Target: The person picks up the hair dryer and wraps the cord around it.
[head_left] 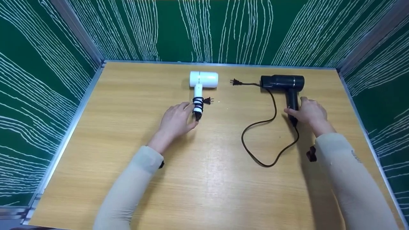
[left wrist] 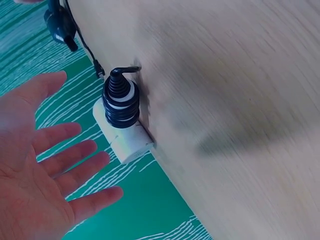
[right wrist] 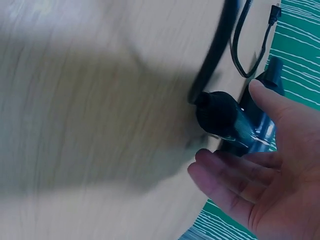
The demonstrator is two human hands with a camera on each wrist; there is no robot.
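A white hair dryer (head_left: 208, 80) lies on the table with its black cord (left wrist: 120, 107) wound around the handle. Just left of that handle is my left hand (head_left: 175, 118); in the left wrist view its fingers (left wrist: 82, 172) are spread, with a gap to the dryer. To the right lies a black hair dryer (head_left: 281, 82), its handle pointing toward me. My right hand (head_left: 310, 111) is at this handle, thumb on one side and fingers on the other. The right wrist view shows those fingers (right wrist: 225, 185) loosely bent, not closed around the handle (right wrist: 222, 115).
The black dryer's loose cord (head_left: 255, 123) curves across the table (head_left: 204, 191) and ends in a plug (head_left: 235, 82) between the dryers. A smaller plug (head_left: 208, 100) sticks out beside the white handle. Green walls (head_left: 179, 41) with white lines stand around the table's back and sides.
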